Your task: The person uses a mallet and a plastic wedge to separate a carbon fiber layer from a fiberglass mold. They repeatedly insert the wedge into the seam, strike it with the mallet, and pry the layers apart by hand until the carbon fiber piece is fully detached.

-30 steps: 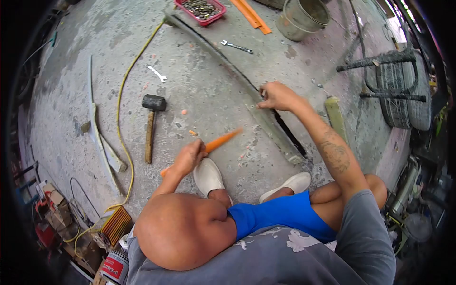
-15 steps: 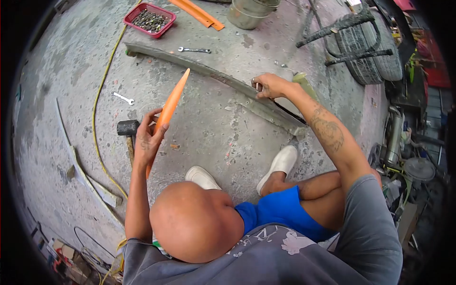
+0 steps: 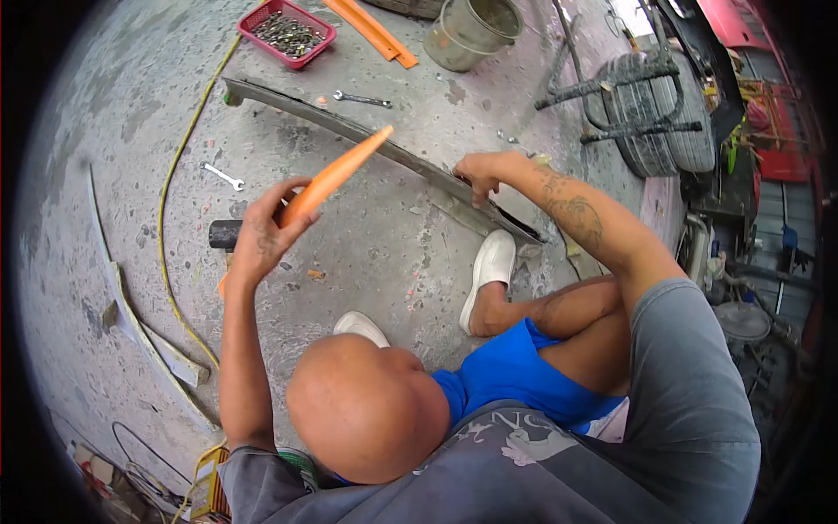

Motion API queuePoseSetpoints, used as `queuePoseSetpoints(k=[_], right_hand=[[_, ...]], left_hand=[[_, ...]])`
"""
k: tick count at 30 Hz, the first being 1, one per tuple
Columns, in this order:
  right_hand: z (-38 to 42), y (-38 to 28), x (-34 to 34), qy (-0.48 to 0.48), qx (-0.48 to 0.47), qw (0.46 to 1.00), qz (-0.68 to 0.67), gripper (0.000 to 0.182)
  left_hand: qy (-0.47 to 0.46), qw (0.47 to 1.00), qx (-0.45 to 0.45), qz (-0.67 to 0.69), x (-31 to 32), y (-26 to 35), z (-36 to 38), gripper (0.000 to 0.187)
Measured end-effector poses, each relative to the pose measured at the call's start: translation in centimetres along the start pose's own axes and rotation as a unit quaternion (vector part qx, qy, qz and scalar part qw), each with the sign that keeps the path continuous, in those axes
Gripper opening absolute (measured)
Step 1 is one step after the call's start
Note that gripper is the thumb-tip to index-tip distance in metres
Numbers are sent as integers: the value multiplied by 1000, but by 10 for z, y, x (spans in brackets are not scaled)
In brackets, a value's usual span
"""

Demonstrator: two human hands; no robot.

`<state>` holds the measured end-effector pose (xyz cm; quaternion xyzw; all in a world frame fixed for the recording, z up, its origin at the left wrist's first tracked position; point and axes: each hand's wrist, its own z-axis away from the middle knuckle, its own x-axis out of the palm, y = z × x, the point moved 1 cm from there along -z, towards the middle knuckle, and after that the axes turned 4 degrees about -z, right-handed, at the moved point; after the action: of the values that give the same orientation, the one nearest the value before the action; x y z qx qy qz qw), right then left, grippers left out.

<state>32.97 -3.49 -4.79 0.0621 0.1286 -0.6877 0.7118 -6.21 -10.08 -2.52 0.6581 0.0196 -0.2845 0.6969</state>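
Note:
My left hand (image 3: 272, 231) is wrapped round a long orange strip (image 3: 336, 178), which tapers to a point over the grey metal bar (image 3: 319, 116). The strip's lower end passes behind the wrist. My right hand (image 3: 478, 177) grips the bar near its right end, fingers curled over the edge. The bar lies slantwise on the concrete floor. Beside my left wrist shows the black head of a mallet (image 3: 225, 234); its handle is mostly hidden by the arm. One wrench (image 3: 362, 99) rests just beyond the bar, another wrench (image 3: 222, 176) to the left.
At the top are a red basket (image 3: 246, 37) of small metal parts, orange strips (image 3: 374, 33) and a bucket (image 3: 454, 44). Tyres (image 3: 642, 109) and a metal frame (image 3: 602, 90) stand at the right. A yellow hose (image 3: 166, 218) and bent trim (image 3: 135, 306) lie left.
The orange strip has tilted rightwards, its tip now over the bar. My right hand has turned more palm-down on the bar, whose right end has shifted. My right foot has moved closer to it.

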Motion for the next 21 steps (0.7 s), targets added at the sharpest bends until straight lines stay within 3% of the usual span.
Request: queuePoseSetpoints(k=[6, 9, 11, 13, 15, 16, 18, 19, 21], right_hand=[[-1, -2, -1, -24, -62, 996, 62, 49], [-11, 6, -2, -25, -109, 989, 92, 51], [-2, -2, -6, -27, -81, 991, 104, 49], [15, -19, -20, -16, -85, 989, 123, 51], [34, -47, -38, 79, -209, 955, 196, 49], [38, -62, -45, 80, -224, 950, 202, 49], [45, -91, -54, 194, -396, 893, 90, 52], [39, -104, -51, 191, -411, 886, 95, 52], [34, -138, -40, 293, -607, 730, 112, 48]], left_hand=[[23, 998, 43, -26, 9, -2, 24, 43], [13, 998, 8, -65, 1, 14, 34, 44], [33, 996, 22, -81, 0, 19, 39, 44], [-16, 992, -39, -118, -2, 29, 42, 42], [-11, 989, -50, -139, -1, 34, 42, 41], [-1, 986, -24, -163, 0, 31, 42, 41], [-12, 981, -7, -196, -1, 34, 40, 42], [-3, 979, -18, -204, -2, 37, 38, 42], [-11, 970, 29, -240, -6, 47, 32, 42]])
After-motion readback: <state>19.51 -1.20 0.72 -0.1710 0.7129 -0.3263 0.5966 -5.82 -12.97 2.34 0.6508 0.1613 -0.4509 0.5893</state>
